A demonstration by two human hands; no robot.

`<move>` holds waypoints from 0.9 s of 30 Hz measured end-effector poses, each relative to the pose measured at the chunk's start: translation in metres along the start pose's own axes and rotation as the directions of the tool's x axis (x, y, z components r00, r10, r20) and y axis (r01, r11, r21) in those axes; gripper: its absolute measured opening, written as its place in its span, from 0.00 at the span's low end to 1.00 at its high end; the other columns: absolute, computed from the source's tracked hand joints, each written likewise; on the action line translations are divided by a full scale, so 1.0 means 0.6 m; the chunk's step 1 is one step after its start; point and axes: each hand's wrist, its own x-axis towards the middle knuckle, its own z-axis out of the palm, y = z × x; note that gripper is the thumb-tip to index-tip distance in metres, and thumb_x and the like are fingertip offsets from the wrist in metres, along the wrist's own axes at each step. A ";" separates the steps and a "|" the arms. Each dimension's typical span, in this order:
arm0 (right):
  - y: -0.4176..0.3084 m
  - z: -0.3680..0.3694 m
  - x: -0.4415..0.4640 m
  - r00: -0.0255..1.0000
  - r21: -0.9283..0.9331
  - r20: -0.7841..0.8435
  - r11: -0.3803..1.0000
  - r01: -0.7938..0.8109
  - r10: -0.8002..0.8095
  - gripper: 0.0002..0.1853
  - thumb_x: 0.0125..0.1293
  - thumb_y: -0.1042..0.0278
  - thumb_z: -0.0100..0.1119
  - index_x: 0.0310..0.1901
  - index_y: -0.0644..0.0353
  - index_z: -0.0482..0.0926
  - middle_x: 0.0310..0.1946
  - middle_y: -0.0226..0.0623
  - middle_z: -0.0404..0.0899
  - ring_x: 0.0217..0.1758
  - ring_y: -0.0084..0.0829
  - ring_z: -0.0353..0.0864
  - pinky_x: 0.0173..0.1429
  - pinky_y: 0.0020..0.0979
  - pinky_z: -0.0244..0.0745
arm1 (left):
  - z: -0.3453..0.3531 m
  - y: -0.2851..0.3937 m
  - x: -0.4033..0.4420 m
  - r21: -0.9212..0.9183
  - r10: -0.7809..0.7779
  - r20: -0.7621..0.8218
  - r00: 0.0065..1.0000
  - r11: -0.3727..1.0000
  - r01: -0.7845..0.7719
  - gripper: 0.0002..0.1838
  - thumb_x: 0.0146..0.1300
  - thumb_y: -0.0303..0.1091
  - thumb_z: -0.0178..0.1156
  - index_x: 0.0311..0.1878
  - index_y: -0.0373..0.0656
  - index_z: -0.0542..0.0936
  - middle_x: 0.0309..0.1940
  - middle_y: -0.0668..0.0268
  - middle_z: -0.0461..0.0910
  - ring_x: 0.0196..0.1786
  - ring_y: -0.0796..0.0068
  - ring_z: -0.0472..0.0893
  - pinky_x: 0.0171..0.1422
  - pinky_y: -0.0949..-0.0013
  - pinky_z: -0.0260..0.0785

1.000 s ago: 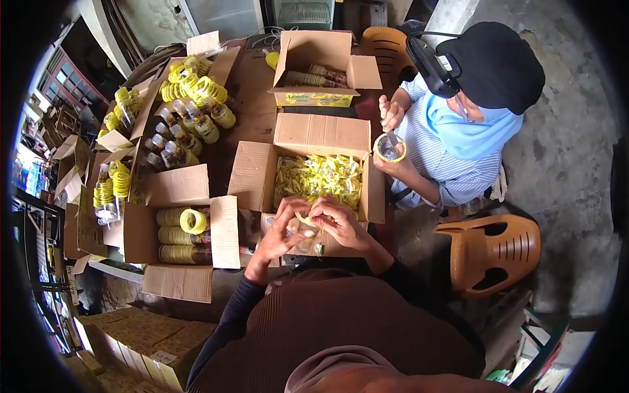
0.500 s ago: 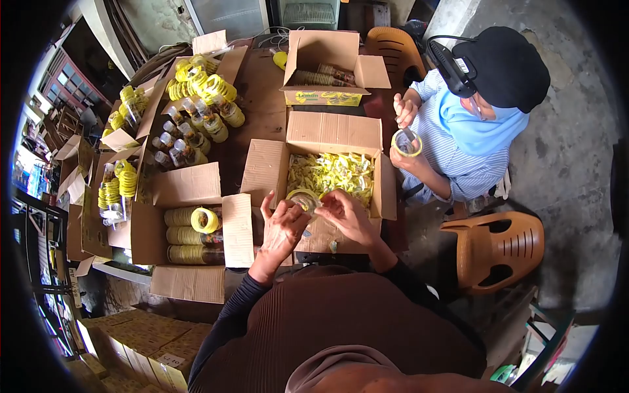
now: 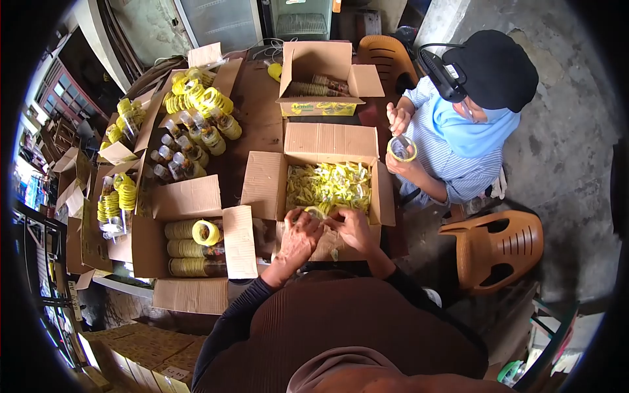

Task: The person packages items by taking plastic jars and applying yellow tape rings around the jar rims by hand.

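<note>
My left hand (image 3: 300, 237) and my right hand (image 3: 354, 229) are close together over the near edge of an open cardboard box (image 3: 264, 187). Between their closed fingers is a clear plastic cup with a yellow rim (image 3: 317, 212), mostly covered by the hands. Just beyond it, many small yellow-and-clear packets (image 3: 327, 183) fill the box. To the left, another open box (image 3: 187, 190) holds rows of stacked yellow-rimmed cups (image 3: 190, 249), with one cup (image 3: 206, 232) lying on top.
Across the table at right, a person (image 3: 452, 137) holds a yellow-rimmed cup (image 3: 401, 149). Filled cups and stacked yellow rings (image 3: 196, 95) stand at the back left. A lemon-printed box (image 3: 319, 108) sits at the back. An orange plastic chair (image 3: 501, 252) is on the right.
Both hands have tipped the cup, so its opening no longer faces up to me, and they now cover more of it. My view has shifted slightly; the other person still holds their cup.
</note>
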 end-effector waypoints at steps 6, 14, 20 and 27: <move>0.062 0.003 0.001 0.997 0.147 0.073 0.988 -0.049 0.038 0.10 0.63 0.68 0.67 0.35 0.67 0.82 0.23 0.35 0.80 0.27 0.20 0.75 0.32 0.29 0.70 | 0.026 0.010 -0.004 -0.091 0.000 0.033 0.999 0.996 0.003 0.08 0.56 0.32 0.59 0.39 0.47 0.82 0.31 0.71 0.76 0.44 0.71 0.76 0.64 0.48 0.58; 0.130 0.039 0.010 0.980 0.577 0.057 0.795 -0.189 0.192 0.07 0.68 0.70 0.62 0.33 0.62 0.78 0.25 0.26 0.75 0.28 0.15 0.68 0.34 0.22 0.65 | 0.060 0.028 0.006 -0.145 -0.011 0.042 0.999 0.989 0.017 0.06 0.52 0.30 0.57 0.34 0.46 0.80 0.32 0.70 0.76 0.46 0.72 0.76 0.65 0.50 0.58; 0.131 0.039 0.024 0.982 0.489 -0.043 0.861 -0.141 0.186 0.07 0.66 0.71 0.63 0.32 0.63 0.77 0.22 0.25 0.73 0.25 0.15 0.68 0.28 0.22 0.64 | 0.069 0.034 0.009 -0.173 -0.002 0.073 0.997 0.985 0.015 0.06 0.55 0.30 0.58 0.34 0.51 0.81 0.29 0.73 0.74 0.43 0.75 0.77 0.60 0.52 0.56; 0.123 0.060 0.032 0.981 0.113 -0.180 0.992 -0.049 0.069 0.07 0.64 0.73 0.64 0.32 0.67 0.78 0.23 0.34 0.77 0.26 0.20 0.73 0.31 0.27 0.69 | 0.076 0.025 0.001 -0.148 -0.015 0.013 1.000 0.989 0.017 0.05 0.55 0.30 0.58 0.31 0.52 0.82 0.27 0.74 0.74 0.41 0.75 0.76 0.58 0.53 0.56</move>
